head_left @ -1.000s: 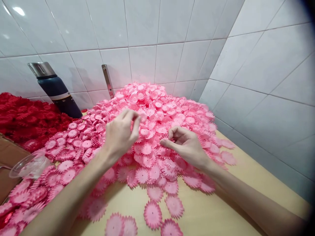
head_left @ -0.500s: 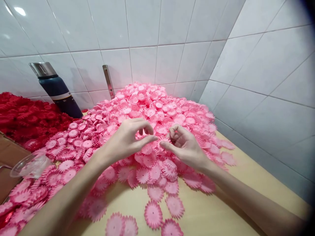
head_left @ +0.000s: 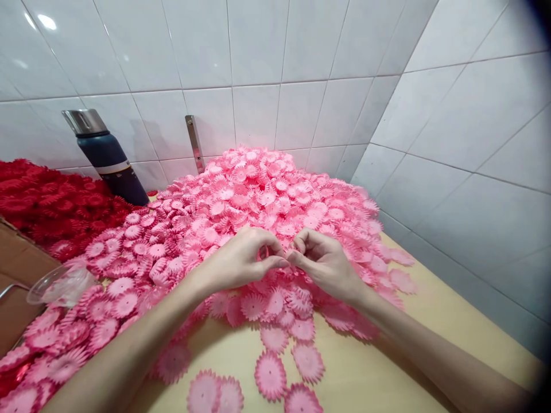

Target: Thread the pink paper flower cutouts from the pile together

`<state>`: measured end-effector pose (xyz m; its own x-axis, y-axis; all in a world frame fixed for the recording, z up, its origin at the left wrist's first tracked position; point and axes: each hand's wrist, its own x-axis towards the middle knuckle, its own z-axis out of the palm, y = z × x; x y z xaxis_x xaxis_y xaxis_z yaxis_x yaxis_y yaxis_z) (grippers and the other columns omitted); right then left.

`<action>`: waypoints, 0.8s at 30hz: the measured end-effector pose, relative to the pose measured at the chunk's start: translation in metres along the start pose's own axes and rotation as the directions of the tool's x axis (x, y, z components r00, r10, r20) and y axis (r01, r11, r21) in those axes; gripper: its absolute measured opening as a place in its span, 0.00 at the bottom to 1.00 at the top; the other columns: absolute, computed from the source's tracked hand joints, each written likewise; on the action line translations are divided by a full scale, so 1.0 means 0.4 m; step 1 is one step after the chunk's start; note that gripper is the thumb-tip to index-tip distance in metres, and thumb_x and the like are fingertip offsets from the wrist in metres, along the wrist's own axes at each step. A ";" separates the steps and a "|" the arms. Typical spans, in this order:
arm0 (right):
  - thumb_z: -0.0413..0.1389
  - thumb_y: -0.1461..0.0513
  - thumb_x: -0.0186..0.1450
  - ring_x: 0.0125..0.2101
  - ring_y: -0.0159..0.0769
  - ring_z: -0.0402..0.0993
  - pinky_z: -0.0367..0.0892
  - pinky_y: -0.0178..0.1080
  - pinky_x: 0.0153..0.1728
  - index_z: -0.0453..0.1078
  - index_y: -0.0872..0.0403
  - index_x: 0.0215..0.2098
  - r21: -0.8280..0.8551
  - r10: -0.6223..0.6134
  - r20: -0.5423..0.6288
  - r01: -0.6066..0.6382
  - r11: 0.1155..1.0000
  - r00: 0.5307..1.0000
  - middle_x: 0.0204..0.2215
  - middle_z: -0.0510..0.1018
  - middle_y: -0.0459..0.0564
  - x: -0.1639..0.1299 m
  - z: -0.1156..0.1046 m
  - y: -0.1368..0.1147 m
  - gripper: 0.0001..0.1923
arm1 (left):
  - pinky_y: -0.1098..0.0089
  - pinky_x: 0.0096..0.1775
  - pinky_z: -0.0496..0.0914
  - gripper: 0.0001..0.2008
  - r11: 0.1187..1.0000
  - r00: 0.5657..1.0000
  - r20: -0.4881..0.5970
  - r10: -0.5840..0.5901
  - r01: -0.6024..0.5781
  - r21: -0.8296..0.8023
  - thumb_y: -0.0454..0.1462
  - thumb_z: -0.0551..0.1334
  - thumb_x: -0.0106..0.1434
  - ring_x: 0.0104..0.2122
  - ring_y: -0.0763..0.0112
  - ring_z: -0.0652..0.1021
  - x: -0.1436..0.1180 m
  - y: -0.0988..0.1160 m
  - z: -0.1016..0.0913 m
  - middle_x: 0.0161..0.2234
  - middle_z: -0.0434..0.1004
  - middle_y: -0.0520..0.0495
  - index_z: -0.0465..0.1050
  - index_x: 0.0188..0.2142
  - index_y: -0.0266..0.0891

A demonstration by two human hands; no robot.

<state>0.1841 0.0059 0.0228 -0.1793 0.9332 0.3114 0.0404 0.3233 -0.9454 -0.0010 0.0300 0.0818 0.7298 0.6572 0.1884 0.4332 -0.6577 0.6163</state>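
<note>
Both hands meet over the near slope of the pink flower pile (head_left: 267, 195). A second ago they were apart, the left raised with a pinch over the heap, the right waiting half curled; half a second ago they were closing on each other. Now fingertips touch at the middle.

Left hand (head_left: 241, 261): fingers curled in, thumb and forefinger pinched shut. A sliver of pink shows inside the curl, so it seems to have hold of a small pink flower piece (head_left: 263, 252), though most of it is hidden.

Right hand (head_left: 322, 258): fingers folded tight, tips pressed against the left hand's tips at the same spot. Whether it grips the same piece or another one, I cannot tell.

My reading: the piece picked from the heap has been brought across to the other hand, and the two are working it together, just above the pile's front edge.

Around them: loose pink flowers spill forward onto the yellow table (head_left: 387, 367). A red flower pile (head_left: 47, 201) lies to the left, touching the pink one. A dark blue flask (head_left: 107, 158) with a steel cap stands against the tiled wall (head_left: 301, 46). A clear plastic cup (head_left: 60, 284) lies tilted at the left edge, beside a brown cardboard box (head_left: 12, 287).
</note>
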 end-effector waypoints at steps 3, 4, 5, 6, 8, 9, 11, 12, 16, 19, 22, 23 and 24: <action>0.65 0.54 0.58 0.20 0.26 0.53 0.51 0.33 0.19 0.59 0.53 0.25 0.002 -0.008 0.010 0.008 1.000 1.000 0.21 0.59 0.39 -0.002 -0.003 0.000 0.19 | 0.69 0.30 0.65 0.12 1.000 1.000 -0.003 -0.016 0.016 -0.014 0.39 0.59 0.65 0.26 0.72 0.73 0.001 0.001 0.002 0.26 0.77 0.49 0.76 0.28 0.37; 0.65 0.54 0.58 0.20 0.26 0.53 0.51 0.33 0.19 0.60 0.53 0.25 0.008 -0.011 0.012 0.011 1.000 1.000 0.21 0.60 0.39 -0.003 -0.004 0.000 0.19 | 0.70 0.30 0.65 0.12 0.999 1.000 -0.005 -0.023 0.023 -0.026 0.40 0.58 0.65 0.26 0.72 0.73 0.001 0.001 0.002 0.26 0.78 0.49 0.76 0.28 0.38; 0.66 0.54 0.57 0.20 0.26 0.54 0.52 0.33 0.20 0.60 0.53 0.25 0.015 -0.014 0.012 0.014 1.000 1.000 0.21 0.60 0.40 -0.004 -0.004 -0.001 0.19 | 0.70 0.29 0.65 0.13 0.999 0.999 -0.009 -0.031 0.031 -0.037 0.40 0.58 0.65 0.26 0.72 0.73 0.001 0.001 0.003 0.26 0.78 0.49 0.77 0.28 0.38; 0.66 0.54 0.56 0.21 0.26 0.54 0.53 0.33 0.20 0.60 0.53 0.25 0.021 -0.017 0.014 0.017 1.000 1.000 0.21 0.60 0.40 -0.004 -0.004 -0.001 0.19 | 0.70 0.29 0.65 0.13 0.998 0.999 -0.013 -0.038 0.037 -0.046 0.40 0.58 0.65 0.27 0.72 0.73 0.002 0.001 0.004 0.26 0.79 0.48 0.77 0.28 0.38; 0.67 0.55 0.55 0.21 0.27 0.55 0.54 0.33 0.20 0.61 0.53 0.25 0.033 -0.025 0.025 0.024 0.999 0.999 0.21 0.62 0.40 -0.005 -0.004 -0.002 0.19 | 0.70 0.29 0.65 0.13 0.997 0.999 -0.010 -0.049 0.048 -0.061 0.40 0.59 0.64 0.27 0.71 0.73 0.003 0.000 0.005 0.27 0.79 0.48 0.78 0.29 0.38; 0.68 0.55 0.55 0.21 0.27 0.56 0.54 0.33 0.20 0.62 0.53 0.26 0.037 -0.030 0.030 0.029 0.999 0.999 0.21 0.62 0.40 -0.005 -0.004 -0.002 0.19 | 0.70 0.28 0.65 0.13 0.996 0.999 -0.002 -0.052 0.051 -0.068 0.40 0.59 0.64 0.27 0.71 0.74 0.003 0.000 0.005 0.27 0.80 0.48 0.78 0.29 0.38; 0.68 0.55 0.54 0.21 0.27 0.57 0.55 0.33 0.20 0.62 0.53 0.26 0.035 -0.037 0.030 0.036 0.999 0.999 0.21 0.63 0.40 -0.004 -0.005 -0.002 0.19 | 0.71 0.28 0.65 0.13 0.995 0.999 0.009 -0.053 0.053 -0.081 0.40 0.58 0.64 0.27 0.71 0.74 0.004 -0.001 0.006 0.28 0.80 0.48 0.79 0.29 0.38; 0.68 0.55 0.54 0.21 0.27 0.58 0.55 0.33 0.20 0.63 0.53 0.26 0.027 -0.036 0.028 0.035 0.999 0.999 0.21 0.64 0.40 -0.004 -0.006 -0.001 0.18 | 0.71 0.28 0.66 0.13 0.995 0.999 0.010 -0.052 0.052 -0.080 0.40 0.58 0.64 0.27 0.71 0.74 0.004 -0.001 0.006 0.27 0.80 0.48 0.79 0.29 0.38; 0.69 0.56 0.53 0.21 0.27 0.56 0.55 0.33 0.20 0.63 0.53 0.26 -0.010 -0.029 0.020 0.029 1.000 0.999 0.21 0.63 0.40 -0.004 -0.008 0.001 0.18 | 0.71 0.28 0.66 0.11 0.998 0.999 -0.014 -0.051 0.050 -0.048 0.39 0.60 0.63 0.27 0.71 0.75 0.004 0.000 0.008 0.26 0.80 0.48 0.80 0.29 0.39; 0.69 0.58 0.53 0.21 0.27 0.58 0.56 0.34 0.21 0.63 0.53 0.26 -0.011 -0.039 0.004 0.039 0.999 0.999 0.22 0.64 0.40 -0.005 -0.008 0.003 0.18 | 0.71 0.30 0.67 0.10 0.997 0.998 -0.011 -0.057 0.057 -0.060 0.37 0.60 0.62 0.29 0.70 0.76 0.004 0.000 0.009 0.28 0.81 0.48 0.80 0.30 0.38; 0.70 0.58 0.52 0.23 0.28 0.60 0.58 0.34 0.23 0.64 0.53 0.27 -0.015 -0.035 0.000 0.035 0.999 0.999 0.23 0.66 0.40 -0.006 -0.009 0.006 0.17 | 0.70 0.31 0.67 0.09 0.997 0.999 -0.023 -0.048 0.046 -0.063 0.35 0.60 0.62 0.29 0.71 0.76 0.006 -0.001 0.010 0.29 0.82 0.48 0.80 0.31 0.38; 0.70 0.59 0.52 0.23 0.28 0.61 0.59 0.34 0.23 0.64 0.53 0.27 -0.011 -0.031 0.006 0.031 0.999 1.000 0.23 0.67 0.41 -0.006 -0.009 0.007 0.17 | 0.70 0.31 0.67 0.09 0.998 0.998 -0.041 -0.045 0.043 -0.046 0.34 0.60 0.62 0.28 0.72 0.76 0.006 -0.001 0.011 0.28 0.81 0.49 0.79 0.30 0.38; 0.69 0.59 0.52 0.24 0.28 0.63 0.60 0.34 0.24 0.64 0.53 0.27 -0.003 -0.026 0.013 0.026 1.000 1.000 0.23 0.67 0.41 -0.006 -0.009 0.008 0.17 | 0.70 0.30 0.66 0.09 0.999 0.997 -0.064 -0.043 0.042 -0.024 0.34 0.60 0.62 0.27 0.72 0.75 0.006 -0.002 0.011 0.27 0.80 0.49 0.79 0.30 0.38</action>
<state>0.1884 0.0052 0.0193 -0.1935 0.9223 0.3345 0.0385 0.3478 -0.9368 0.0027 0.0305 0.0784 0.6748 0.7073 0.2104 0.4505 -0.6207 0.6417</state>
